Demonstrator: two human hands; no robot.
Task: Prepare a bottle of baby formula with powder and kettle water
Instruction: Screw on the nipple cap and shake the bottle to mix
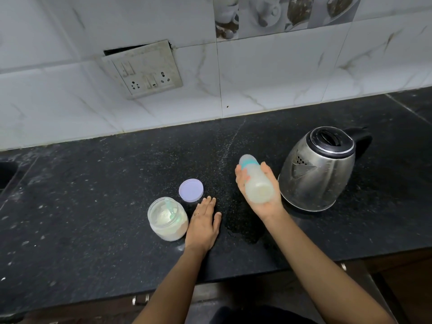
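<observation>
My right hand (261, 197) grips a baby bottle (256, 181) above the black counter, tilted with its capped, teal-ringed top pointing away from me; milky liquid fills it and it looks blurred. My left hand (204, 223) rests flat on the counter, fingers straight, just right of an open clear jar of white powder (167, 222) with a pale green scoop inside. The jar's lilac lid (191, 190) lies on the counter beyond my left fingertips. A steel electric kettle (319, 169) with a black lid stands right of the bottle.
The black granite counter (93, 206) runs to a white tiled wall with a loose socket plate (145, 71). A sink edge (7, 174) shows at far left. A wet patch (243, 232) lies between my arms. Cabinet handles (140, 299) sit below the counter's front edge.
</observation>
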